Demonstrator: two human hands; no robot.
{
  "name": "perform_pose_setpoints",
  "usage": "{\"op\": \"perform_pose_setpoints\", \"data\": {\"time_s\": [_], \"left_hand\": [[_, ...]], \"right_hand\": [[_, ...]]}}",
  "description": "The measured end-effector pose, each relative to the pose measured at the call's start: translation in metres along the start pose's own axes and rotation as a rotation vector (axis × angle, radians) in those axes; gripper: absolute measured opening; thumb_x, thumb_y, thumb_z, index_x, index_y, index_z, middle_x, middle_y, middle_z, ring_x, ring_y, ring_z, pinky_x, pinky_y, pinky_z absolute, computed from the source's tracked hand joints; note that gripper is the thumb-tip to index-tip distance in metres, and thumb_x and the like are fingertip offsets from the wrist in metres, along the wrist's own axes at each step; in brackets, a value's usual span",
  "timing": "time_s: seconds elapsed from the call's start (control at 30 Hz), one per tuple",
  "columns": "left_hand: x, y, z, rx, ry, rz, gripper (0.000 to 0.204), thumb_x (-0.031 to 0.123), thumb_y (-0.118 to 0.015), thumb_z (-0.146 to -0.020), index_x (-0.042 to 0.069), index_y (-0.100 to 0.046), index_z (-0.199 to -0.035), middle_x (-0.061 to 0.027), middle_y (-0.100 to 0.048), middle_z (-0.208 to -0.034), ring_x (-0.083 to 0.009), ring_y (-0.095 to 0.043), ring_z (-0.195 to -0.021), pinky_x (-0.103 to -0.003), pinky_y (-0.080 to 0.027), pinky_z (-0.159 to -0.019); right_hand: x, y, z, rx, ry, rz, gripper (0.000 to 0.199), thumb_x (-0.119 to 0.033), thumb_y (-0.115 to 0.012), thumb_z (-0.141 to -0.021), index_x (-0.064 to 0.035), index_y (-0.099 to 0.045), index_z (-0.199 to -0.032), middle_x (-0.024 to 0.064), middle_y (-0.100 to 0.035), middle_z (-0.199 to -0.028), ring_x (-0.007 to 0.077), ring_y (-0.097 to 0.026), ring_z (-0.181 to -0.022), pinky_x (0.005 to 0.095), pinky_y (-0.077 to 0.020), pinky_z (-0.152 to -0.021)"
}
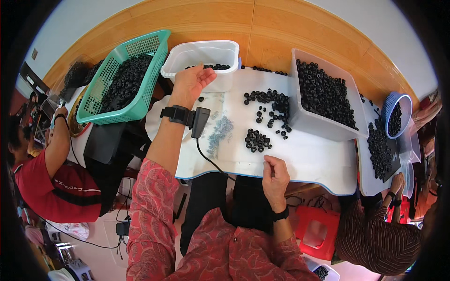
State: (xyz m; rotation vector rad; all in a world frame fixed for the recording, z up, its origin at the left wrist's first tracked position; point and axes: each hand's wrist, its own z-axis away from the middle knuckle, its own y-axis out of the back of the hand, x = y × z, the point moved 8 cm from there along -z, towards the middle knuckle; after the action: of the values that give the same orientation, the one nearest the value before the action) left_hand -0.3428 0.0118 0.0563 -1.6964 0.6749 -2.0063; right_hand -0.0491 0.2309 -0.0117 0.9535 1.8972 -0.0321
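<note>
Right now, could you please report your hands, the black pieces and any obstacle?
Left hand open at white bin. Right hand curled near small pile of black pieces, grip unclear. Black cord on table, between hands.

Red stool (332,234), wooden panel (206,25), pink floor (101,257)

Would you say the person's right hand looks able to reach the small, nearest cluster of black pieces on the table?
Probably yes: the right hand is close to the small cluster, with only white tabletop visible between them and nothing seen blocking the way.
</note>
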Motion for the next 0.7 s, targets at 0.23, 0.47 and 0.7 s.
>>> {"op": "perform_pose_setpoints", "data": {"time_s": [0.23,0.47,0.7], "left_hand": [[-0.023,0.005,0.078,-0.112,-0.098,-0.592,0.019,0.014,-0.067,-0.089,-0.005,-0.068,-0.093,-0.0065,-0.066,-0.076,-0.0119,-0.061,-0.065,-0.027,-0.053,-0.063],[-0.064,0.031,0.16,-0.069,-0.381,-1.191,0.015,0.009,-0.073,-0.079,0.002,-0.072,-0.092,-0.0136,-0.066,-0.075,-0.0211,-0.064,-0.064,-0.033,-0.05,-0.06],[-0.08,0.036,0.181,0.028,-0.483,-1.186,0.012,0.005,-0.072,-0.078,0.008,-0.073,-0.089,-0.0124,-0.059,-0.074,-0.0259,-0.061,-0.065,-0.036,-0.048,-0.06]], "right_hand": [[-0.001,0.004,0.0,-0.015,0.011,0.05,0.02,0.008,-0.063,-0.083,-0.0009,-0.065,-0.101,0.0134,-0.065,-0.091,0.0258,-0.063,-0.076,0.0327,-0.0509,-0.064],[-0.003,0.002,0.0,-0.037,0.019,0.078,0.021,0.008,-0.063,-0.083,-0.0008,-0.064,-0.102,0.0138,-0.065,-0.091,0.0274,-0.062,-0.077,0.0347,-0.051,-0.064],[-0.005,0.0,0.001,-0.039,-0.003,0.075,0.022,0.009,-0.062,-0.083,-0.0011,-0.065,-0.102,0.014,-0.065,-0.091,0.0265,-0.062,-0.075,0.0335,-0.0504,-0.062]]}}
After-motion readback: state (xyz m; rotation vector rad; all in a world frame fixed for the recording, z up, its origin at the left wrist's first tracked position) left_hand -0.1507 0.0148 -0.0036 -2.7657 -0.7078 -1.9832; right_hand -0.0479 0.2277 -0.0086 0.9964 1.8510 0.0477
